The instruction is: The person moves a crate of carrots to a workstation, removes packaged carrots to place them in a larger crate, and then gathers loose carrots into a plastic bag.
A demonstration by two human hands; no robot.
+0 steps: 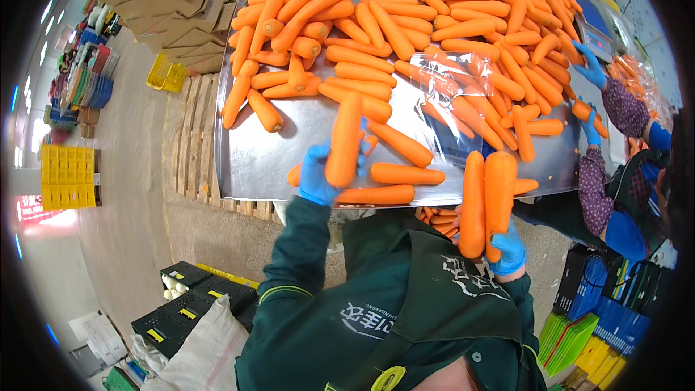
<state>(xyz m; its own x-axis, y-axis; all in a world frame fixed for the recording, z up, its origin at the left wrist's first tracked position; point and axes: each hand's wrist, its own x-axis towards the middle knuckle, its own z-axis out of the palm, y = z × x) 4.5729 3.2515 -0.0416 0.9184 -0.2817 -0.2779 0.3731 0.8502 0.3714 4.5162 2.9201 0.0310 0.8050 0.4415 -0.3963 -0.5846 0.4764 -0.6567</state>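
Note:
My left hand, in a blue glove, grips a thick carrot held upright above the near edge of the metal table. Two carrots stand side by side in my right hand, which is also gloved in blue; one is the left carrot, the other the right carrot. Between my hands, single carrots lie near the table's edge. A clear plastic bag rests beyond them, over part of the carrot pile.
To the right, a co-worker's gloved hand holds a carrot near a weighing scale. Flattened cardboard boxes and a wooden pallet are at the left. Black crates and a white sack stand behind my left side.

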